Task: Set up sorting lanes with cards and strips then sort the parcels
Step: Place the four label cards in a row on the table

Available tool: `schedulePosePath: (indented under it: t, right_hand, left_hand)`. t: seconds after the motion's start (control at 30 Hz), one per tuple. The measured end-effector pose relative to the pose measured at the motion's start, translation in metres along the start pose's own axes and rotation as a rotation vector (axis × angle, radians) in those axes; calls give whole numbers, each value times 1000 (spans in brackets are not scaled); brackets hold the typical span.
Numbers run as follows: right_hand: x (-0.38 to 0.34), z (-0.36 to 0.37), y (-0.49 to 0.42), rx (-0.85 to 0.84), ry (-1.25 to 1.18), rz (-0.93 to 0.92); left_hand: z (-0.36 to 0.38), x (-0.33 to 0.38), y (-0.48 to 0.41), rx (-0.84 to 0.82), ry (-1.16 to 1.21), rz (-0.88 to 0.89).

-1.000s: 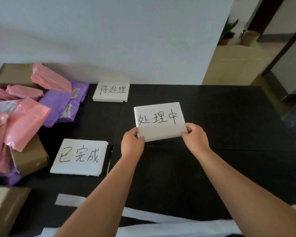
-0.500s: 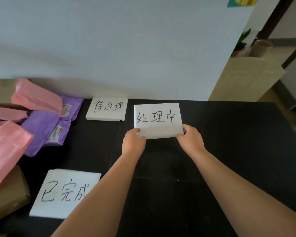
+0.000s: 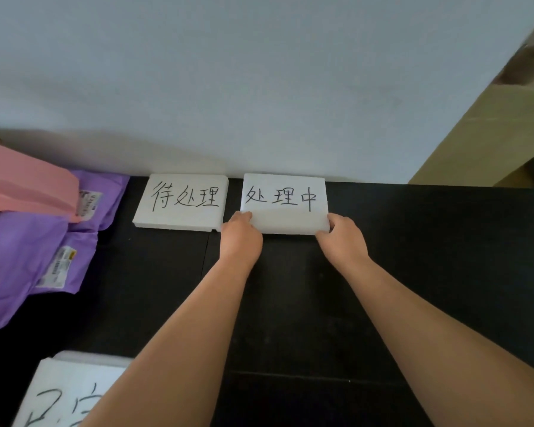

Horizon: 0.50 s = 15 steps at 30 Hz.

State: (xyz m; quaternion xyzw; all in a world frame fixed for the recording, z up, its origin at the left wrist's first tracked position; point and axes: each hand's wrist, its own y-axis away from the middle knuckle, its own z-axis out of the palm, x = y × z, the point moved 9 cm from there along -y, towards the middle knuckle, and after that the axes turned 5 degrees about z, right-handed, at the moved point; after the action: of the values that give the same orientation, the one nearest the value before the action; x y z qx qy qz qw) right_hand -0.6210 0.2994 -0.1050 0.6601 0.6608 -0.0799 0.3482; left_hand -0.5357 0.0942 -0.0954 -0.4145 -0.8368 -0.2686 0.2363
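Pushed farther back since the earlier frame, the middle card (image 3: pixel 284 204) was now laid at the far edge of the surface (image 3: pixel 413 272), close to the wall (image 3: pixel 259 87) and just beside the first card (image 3: pixel 182 201), with a narrow gap left between them. Its near corners were pinched by the fingers (image 3: pixel 244 214) of the left hand (image 3: pixel 241 235) and the right hand (image 3: pixel 342 238), probably so it could be squared in line with its neighbour as a lane header. The third card (image 3: pixel 68 392) was seen front-left, partly hidden by the left forearm, not yet in the row. Purple parcels (image 3: pixel 28 260) and a pink parcel (image 3: pixel 22 183) were piled at left, unsorted.
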Motion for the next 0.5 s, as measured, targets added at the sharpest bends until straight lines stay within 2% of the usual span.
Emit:
schedulePosePath:
  t: [0.17,0.27,0.5]
  right_hand:
    - [-1,6,-4,-22,-1,3]
    - [-2,7,0,-60,-25,-14]
    - [-8,-9,43,-51,-50,16]
  left_hand:
    - [17,-2,-9,-102,-115,17]
    - [21,0,-5,-147,-40,43]
    - [-13,-9,34,-46,67,-3]
